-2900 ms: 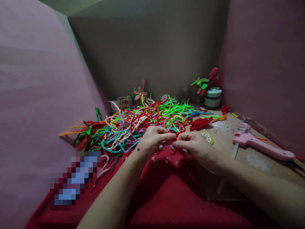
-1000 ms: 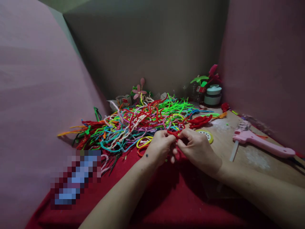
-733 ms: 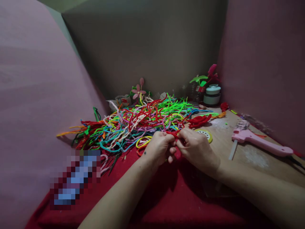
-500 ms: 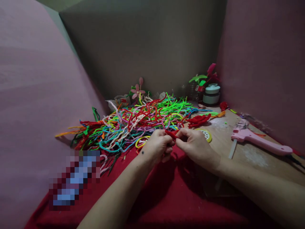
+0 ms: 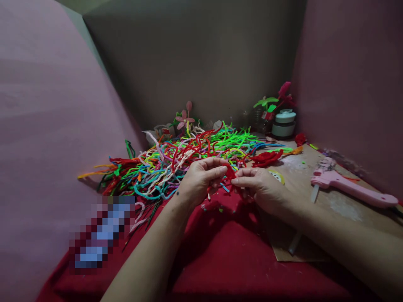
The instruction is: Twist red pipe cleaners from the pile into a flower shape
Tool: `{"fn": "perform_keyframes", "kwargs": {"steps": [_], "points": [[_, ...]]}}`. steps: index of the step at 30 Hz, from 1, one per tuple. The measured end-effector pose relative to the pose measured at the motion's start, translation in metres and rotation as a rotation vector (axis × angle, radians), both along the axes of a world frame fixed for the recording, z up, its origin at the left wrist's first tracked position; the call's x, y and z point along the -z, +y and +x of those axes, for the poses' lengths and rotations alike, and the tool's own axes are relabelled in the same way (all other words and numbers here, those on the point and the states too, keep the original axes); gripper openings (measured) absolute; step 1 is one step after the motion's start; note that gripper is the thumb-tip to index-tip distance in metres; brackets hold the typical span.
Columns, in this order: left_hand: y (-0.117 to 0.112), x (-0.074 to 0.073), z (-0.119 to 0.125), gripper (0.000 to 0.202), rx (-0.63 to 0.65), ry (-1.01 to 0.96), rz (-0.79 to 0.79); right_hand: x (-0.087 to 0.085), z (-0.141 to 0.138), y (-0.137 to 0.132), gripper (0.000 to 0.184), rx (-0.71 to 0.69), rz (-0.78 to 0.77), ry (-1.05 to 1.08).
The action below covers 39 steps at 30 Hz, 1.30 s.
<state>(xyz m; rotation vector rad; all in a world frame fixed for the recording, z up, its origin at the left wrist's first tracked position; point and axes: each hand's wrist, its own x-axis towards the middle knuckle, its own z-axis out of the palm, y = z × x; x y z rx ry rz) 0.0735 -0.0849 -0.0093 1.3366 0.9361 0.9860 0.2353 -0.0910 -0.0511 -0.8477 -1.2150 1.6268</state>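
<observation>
Two hands: left hand (image 5: 201, 178) and right hand (image 5: 262, 188) raised just above the red cloth (image 5: 226, 251), fingertips meeting at the middle, close to the chest side of the bench.
Left grip: thumb and forefinger pressed together on the red stem (image 5: 230, 174), other fingers curled under; held from the left end, likely to steady it.
Right grip: thumb and forefinger pinched on the same stem from the right; palm turned down, wrist low over the cloth.
Stem position: between the two sets of fingertips, touching both, lifted clear of the cloth, just in front of the pile (image 5: 185, 161); short visible part only, rest hidden by fingers.
Why so held: opposed pinches at either end look suited to bending or twisting a thin wire piece, judged from the pose alone.
Pile: many-coloured stems heaped behind the hands, within easy reach, well apart from the glue gun (image 5: 352, 191).
Glue gun: pink, flat on the board (image 5: 315, 209) to the right, nozzle toward the hands, near but not touching the right hand.
Finished pieces: red shape (image 5: 266, 158) beside the pile; pink flower (image 5: 185, 119) and jar (image 5: 283, 124) at the back wall, out of the way.
Tape roll (image 5: 278, 176): partly hidden behind the right hand.
</observation>
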Motion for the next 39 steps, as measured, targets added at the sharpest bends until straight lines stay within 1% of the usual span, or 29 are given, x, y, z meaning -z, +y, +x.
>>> {"fn": "perform_keyframes", "kwargs": {"steps": [3, 7, 11, 13, 16, 21, 22, 24, 26, 31, 35, 36, 37, 39], "points": [[0.0, 0.0, 0.0, 0.021, -0.028, 0.01, 0.033, -0.004, -0.001, -0.003, 0.015, 0.005, -0.001, -0.046], [-0.001, 0.0, 0.001, 0.019, -0.037, 0.083, 0.057, -0.01, -0.002, -0.007, 0.012, 0.005, 0.035, -0.125], [-0.003, -0.005, -0.001, 0.021, 0.033, 0.147, 0.05, -0.012, -0.001, -0.007, 0.02, -0.047, 0.088, -0.168], [-0.004, -0.008, -0.002, 0.019, 0.051, 0.241, 0.062, -0.012, 0.0, -0.007, 0.021, -0.07, 0.099, -0.188], [-0.005, -0.012, -0.003, 0.017, 0.054, 0.429, 0.175, -0.012, 0.0, -0.009, 0.017, -0.071, 0.102, -0.232], [-0.006, -0.011, -0.005, 0.013, 0.078, 0.671, 0.539, -0.014, -0.002, -0.013, 0.014, -0.041, 0.149, -0.341], [-0.005, -0.011, -0.005, 0.013, 0.083, 0.701, 0.588, -0.014, -0.003, -0.014, 0.014, -0.042, 0.151, -0.344], [-0.005, -0.01, -0.006, 0.013, 0.097, 0.741, 0.625, -0.013, -0.003, -0.014, 0.015, -0.058, 0.142, -0.332], [-0.004, -0.01, -0.007, 0.014, 0.098, 0.749, 0.611, -0.012, -0.003, -0.014, 0.018, -0.081, 0.128, -0.302], [-0.005, -0.011, -0.006, 0.016, 0.085, 0.691, 0.468, -0.01, -0.002, -0.013, 0.026, -0.089, 0.116, -0.264], [-0.008, -0.011, 0.0, 0.016, 0.017, 0.669, 0.45, -0.01, -0.002, -0.012, 0.028, -0.085, 0.12, -0.262], [-0.009, -0.011, 0.001, 0.016, 0.002, 0.642, 0.414, -0.01, -0.002, -0.012, 0.029, -0.073, 0.126, -0.265], [-0.009, -0.012, 0.002, 0.016, -0.004, 0.6, 0.346, -0.011, -0.002, -0.012, 0.029, -0.059, 0.132, -0.266], [-0.01, -0.012, 0.003, 0.017, 0.009, 0.483, 0.143, -0.012, -0.003, -0.013, 0.028, -0.033, 0.13, -0.267]]}}
